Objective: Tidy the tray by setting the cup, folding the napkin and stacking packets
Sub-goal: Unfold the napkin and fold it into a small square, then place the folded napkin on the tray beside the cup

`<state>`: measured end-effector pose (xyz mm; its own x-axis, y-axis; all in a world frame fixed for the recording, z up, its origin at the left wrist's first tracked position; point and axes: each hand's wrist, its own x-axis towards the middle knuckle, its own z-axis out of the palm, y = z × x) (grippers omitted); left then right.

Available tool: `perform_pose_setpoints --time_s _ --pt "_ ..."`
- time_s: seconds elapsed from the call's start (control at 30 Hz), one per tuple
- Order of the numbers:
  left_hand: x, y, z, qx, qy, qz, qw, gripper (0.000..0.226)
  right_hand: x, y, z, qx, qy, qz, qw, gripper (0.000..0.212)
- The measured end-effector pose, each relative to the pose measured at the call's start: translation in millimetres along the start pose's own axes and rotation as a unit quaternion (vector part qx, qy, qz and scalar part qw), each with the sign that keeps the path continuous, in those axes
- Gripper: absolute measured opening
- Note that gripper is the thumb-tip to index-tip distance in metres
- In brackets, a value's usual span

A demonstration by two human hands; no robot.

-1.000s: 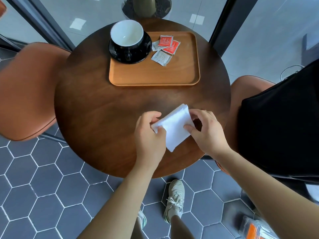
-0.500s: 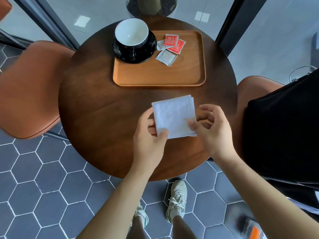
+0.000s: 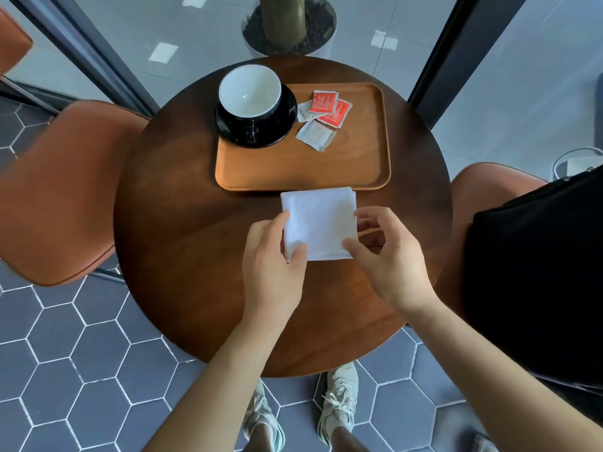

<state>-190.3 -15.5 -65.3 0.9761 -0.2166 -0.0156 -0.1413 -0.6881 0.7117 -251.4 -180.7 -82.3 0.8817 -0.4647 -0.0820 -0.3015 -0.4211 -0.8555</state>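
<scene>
Folded white napkin (image 3: 318, 223) is pinched at its near-left corner by left hand (image 3: 272, 269), thumb on top. Right hand (image 3: 391, 259) is loosely curled, thumb laid on near-right corner; grip cannot be told. Beyond both hands: tray (image 3: 293, 168), cup (image 3: 249, 93), scattered packets (image 3: 323, 115).
</scene>
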Motion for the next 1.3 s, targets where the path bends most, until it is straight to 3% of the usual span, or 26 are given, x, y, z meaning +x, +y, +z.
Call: perform_pose_setpoints --time_s 0.3,0.73,0.9,1.13,1.2,1.3 --pt "37.2 -18.4 -3.0 -0.023 0.025 0.000 0.999 0.049 33.3 -10.0 24.2 -0.011 0.001 0.010 1.000 0.040" --pt "126.6 -18.0 3.2 0.012 -0.111 0.016 0.994 0.045 90.9 -34.2 37.1 -0.094 0.063 0.081 0.990 0.024" --pt "128.0 -14.9 8.5 0.052 -0.123 0.056 0.989 0.044 100.7 -31.5 29.4 -0.152 0.029 0.088 0.984 0.021" --pt "112.4 -21.8 15.7 0.147 -0.107 0.211 0.961 0.041 150.1 -33.0 15.0 -0.251 0.023 -0.102 0.962 0.017" --pt "111.8 -22.3 20.2 0.155 -0.104 0.262 0.947 0.030 171.9 -33.0 21.5 -0.275 -0.017 -0.160 0.948 0.021" --pt "113.3 -23.3 22.7 0.151 -0.108 0.263 0.947 0.024 195.9 -29.4 28.2 -0.328 -0.117 -0.178 0.920 0.024"
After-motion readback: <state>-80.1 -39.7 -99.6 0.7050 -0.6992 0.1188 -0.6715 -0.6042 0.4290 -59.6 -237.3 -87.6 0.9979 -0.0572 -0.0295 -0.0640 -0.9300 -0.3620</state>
